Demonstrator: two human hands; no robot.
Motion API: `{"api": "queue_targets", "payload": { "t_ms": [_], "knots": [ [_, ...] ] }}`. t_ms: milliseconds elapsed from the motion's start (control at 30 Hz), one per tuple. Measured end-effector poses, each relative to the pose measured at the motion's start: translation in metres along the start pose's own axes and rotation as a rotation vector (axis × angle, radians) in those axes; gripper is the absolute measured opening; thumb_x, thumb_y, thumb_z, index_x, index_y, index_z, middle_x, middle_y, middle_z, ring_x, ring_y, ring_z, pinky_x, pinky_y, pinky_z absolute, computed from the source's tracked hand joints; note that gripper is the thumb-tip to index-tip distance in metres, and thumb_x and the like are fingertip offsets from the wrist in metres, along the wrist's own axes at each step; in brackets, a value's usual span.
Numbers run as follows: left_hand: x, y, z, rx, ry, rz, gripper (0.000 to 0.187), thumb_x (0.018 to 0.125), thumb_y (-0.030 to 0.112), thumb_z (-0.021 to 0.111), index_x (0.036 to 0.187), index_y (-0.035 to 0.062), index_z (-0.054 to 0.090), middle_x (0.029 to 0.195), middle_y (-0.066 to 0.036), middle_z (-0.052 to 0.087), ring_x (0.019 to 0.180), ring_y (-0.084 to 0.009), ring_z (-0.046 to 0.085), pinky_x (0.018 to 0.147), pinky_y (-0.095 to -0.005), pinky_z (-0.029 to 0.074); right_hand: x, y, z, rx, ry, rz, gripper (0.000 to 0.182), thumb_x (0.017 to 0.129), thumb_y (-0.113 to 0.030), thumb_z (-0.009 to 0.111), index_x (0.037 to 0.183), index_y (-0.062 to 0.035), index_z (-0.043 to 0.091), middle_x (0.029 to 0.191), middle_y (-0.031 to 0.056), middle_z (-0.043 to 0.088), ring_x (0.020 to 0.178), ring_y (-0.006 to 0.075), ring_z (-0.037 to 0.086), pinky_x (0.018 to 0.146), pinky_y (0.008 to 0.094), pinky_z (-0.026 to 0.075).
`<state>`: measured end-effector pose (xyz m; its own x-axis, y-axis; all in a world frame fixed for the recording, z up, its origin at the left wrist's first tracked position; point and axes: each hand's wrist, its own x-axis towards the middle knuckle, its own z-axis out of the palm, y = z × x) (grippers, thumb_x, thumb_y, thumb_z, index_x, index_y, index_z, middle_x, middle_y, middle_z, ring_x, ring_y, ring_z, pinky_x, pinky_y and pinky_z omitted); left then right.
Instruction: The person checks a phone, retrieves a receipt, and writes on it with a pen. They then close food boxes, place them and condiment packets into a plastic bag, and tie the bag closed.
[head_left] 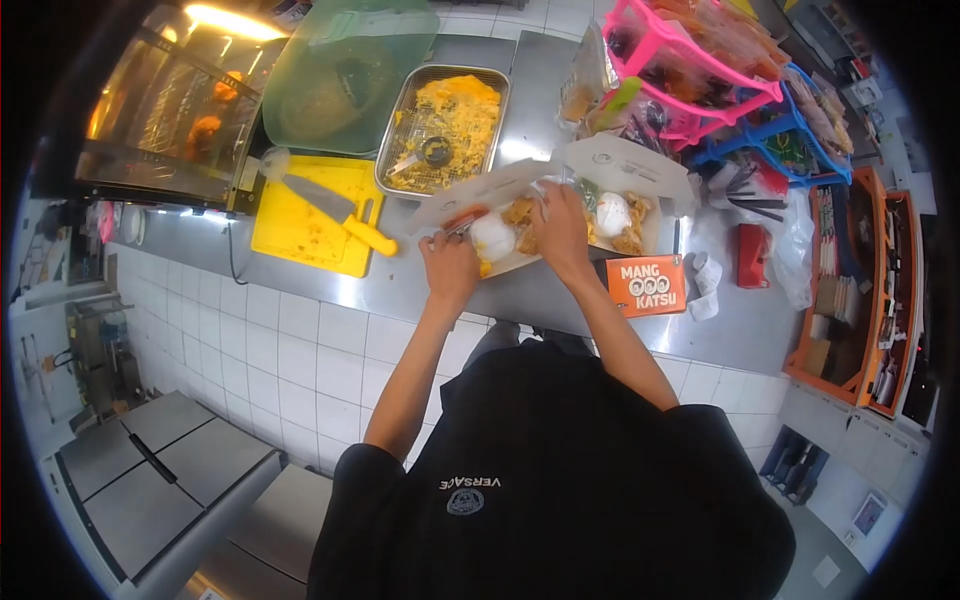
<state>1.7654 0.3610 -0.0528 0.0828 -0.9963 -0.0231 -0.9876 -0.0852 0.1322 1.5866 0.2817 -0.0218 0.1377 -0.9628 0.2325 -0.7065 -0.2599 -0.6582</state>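
An open cardboard takeaway box (pixel 515 262) lies near the counter's front edge, its lid raised at the back. Inside sit a white mound of rice (pixel 492 237), breaded fried pieces (pixel 519 212) and a red sauce packet (pixel 464 219). My left hand (pixel 450 268) has its fingers curled at the box's left end. At the right end, my right hand (pixel 562 228) has bent fingers against the box by the lid; its fingertips are partly hidden. Just right of that hand, a second open takeaway box (pixel 652 212) holds rice and fried pieces.
A closed orange box (pixel 645 286) stands at front right. Left are a knife (pixel 330 205) on a yellow cutting board (pixel 290 240) and a metal tray (pixel 381 172) of yellow food. Behind are a pink basket (pixel 655 45) and blue basket (pixel 720 150); a lit display warmer (pixel 165 110) is far left.
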Motion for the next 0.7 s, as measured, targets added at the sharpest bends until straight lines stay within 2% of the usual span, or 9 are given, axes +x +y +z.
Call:
{"api": "queue_targets", "payload": {
  "t_ms": [67,133,200,267,367,467,567,633,700],
  "knots": [
    [-0.009,0.003,-0.016,-0.032,-0.047,0.022,0.015,0.082,0.007,0.057,0.090,0.0075,0.070,0.098,-0.011,0.069,0.100,-0.0286,0.063,0.107,-0.0571,0.030,0.013,-0.018,-0.007,0.067,0.249,-0.096,0.030,0.091,-0.011,0.059,0.120,-0.0051,0.061,0.104,0.0167,0.060,0.103,0.0392,0.058,0.094,0.0469,0.047],
    [-0.018,0.001,-0.018,0.009,-0.028,0.071,0.019,0.082,0.009,0.059,0.098,0.0065,0.070,0.100,-0.012,0.070,0.102,-0.0289,0.063,0.109,-0.0554,0.030,0.035,-0.032,-0.019,-0.086,0.303,-0.280,0.034,0.089,-0.006,0.061,0.123,-0.0066,0.063,0.104,0.0134,0.061,0.104,0.0363,0.059,0.096,0.0451,0.046],
    [-0.017,0.006,-0.037,-0.121,0.066,0.079,0.025,0.083,0.010,0.060,0.106,0.0055,0.070,0.104,-0.012,0.070,0.104,-0.0294,0.063,0.110,-0.0548,0.030,0.050,-0.027,-0.023,-0.149,0.146,-0.379,0.036,0.087,-0.003,0.060,0.123,-0.0079,0.064,0.104,0.0122,0.060,0.105,0.0352,0.058,0.095,0.0443,0.046],
    [-0.025,0.016,-0.090,-0.417,0.178,0.044,0.031,0.085,0.011,0.061,0.115,0.0044,0.069,0.110,-0.012,0.070,0.106,-0.0299,0.062,0.110,-0.0552,0.031,0.039,-0.004,-0.029,-0.104,-0.251,-0.345,0.036,0.084,-0.003,0.058,0.119,-0.0088,0.066,0.105,0.0133,0.058,0.106,0.0358,0.055,0.091,0.0446,0.046],
    [-0.007,0.009,-0.091,-0.557,0.514,0.102,0.038,0.089,0.017,0.063,0.125,0.0036,0.065,0.120,-0.012,0.067,0.112,-0.0317,0.060,0.110,-0.0544,0.033,-0.002,-0.008,-0.057,-0.110,-0.556,-0.395,0.034,0.083,-0.001,0.059,0.115,-0.0099,0.068,0.108,0.0131,0.057,0.104,0.0334,0.055,0.089,0.0444,0.046],
    [0.006,-0.006,-0.039,-0.367,-0.018,0.092,0.048,0.093,0.025,0.064,0.135,0.0027,0.056,0.138,-0.015,0.056,0.127,-0.0344,0.053,0.111,-0.0541,0.033,-0.063,0.015,-0.052,-0.098,-0.497,-0.392,0.030,0.082,-0.004,0.061,0.110,-0.0091,0.069,0.107,0.0122,0.057,0.101,0.0316,0.054,0.088,0.0446,0.046],
    [-0.027,-0.003,-0.002,-0.176,0.067,0.151,0.066,0.094,0.036,0.066,0.145,0.0008,0.044,0.153,-0.018,0.042,0.142,-0.0384,0.037,0.115,-0.0541,0.028,-0.095,0.020,-0.051,-0.098,-0.457,-0.365,0.029,0.082,-0.008,0.064,0.111,-0.0080,0.068,0.112,0.0141,0.056,0.105,0.0322,0.053,0.091,0.0451,0.045],
    [-0.043,-0.008,0.017,-0.294,0.129,0.138,0.074,0.093,0.040,0.066,0.148,-0.0012,0.038,0.158,-0.021,0.032,0.147,-0.0402,0.029,0.118,-0.0556,0.023,-0.107,0.010,-0.052,-0.142,-0.408,-0.351,0.027,0.083,-0.012,0.065,0.110,-0.0053,0.066,0.117,0.0159,0.055,0.110,0.0335,0.052,0.095,0.0454,0.044],
    [-0.058,-0.008,0.029,-0.437,0.201,0.061,0.084,0.092,0.045,0.067,0.150,-0.0063,0.033,0.160,-0.027,0.026,0.150,-0.0419,0.022,0.120,-0.0574,0.016,-0.117,0.000,-0.046,-0.153,-0.405,-0.146,0.036,0.085,-0.017,0.067,0.118,-0.0029,0.063,0.121,0.0177,0.053,0.112,0.0347,0.052,0.096,0.0455,0.043]
  ]
}}
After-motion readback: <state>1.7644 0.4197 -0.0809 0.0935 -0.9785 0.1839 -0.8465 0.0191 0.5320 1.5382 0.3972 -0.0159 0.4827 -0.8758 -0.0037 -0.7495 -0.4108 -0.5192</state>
